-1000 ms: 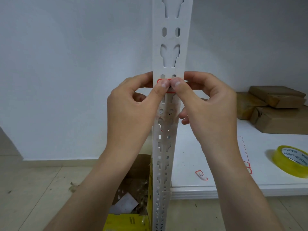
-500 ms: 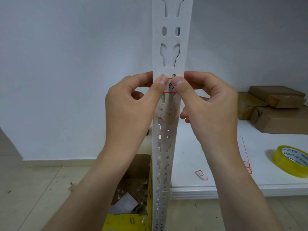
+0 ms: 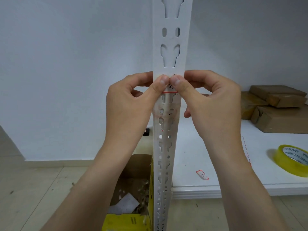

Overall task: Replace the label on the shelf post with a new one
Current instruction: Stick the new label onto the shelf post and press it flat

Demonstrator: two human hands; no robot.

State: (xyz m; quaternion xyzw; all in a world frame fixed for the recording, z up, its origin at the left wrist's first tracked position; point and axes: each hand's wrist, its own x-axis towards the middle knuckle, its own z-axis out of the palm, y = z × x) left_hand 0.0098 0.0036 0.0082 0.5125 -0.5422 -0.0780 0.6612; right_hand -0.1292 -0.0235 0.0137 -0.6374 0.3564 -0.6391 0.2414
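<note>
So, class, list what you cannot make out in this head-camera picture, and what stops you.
All in the head view:
1. label on the shelf post: writing mostly covered by thumbs of left hand and right hand.
2. loose label on the shelf: writing too small.
3. tape roll: cut off by right edge.

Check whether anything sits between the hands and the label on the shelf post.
Nothing visible does. The left hand and right hand pinch the label against the shelf post, thumbs directly on it.
</note>
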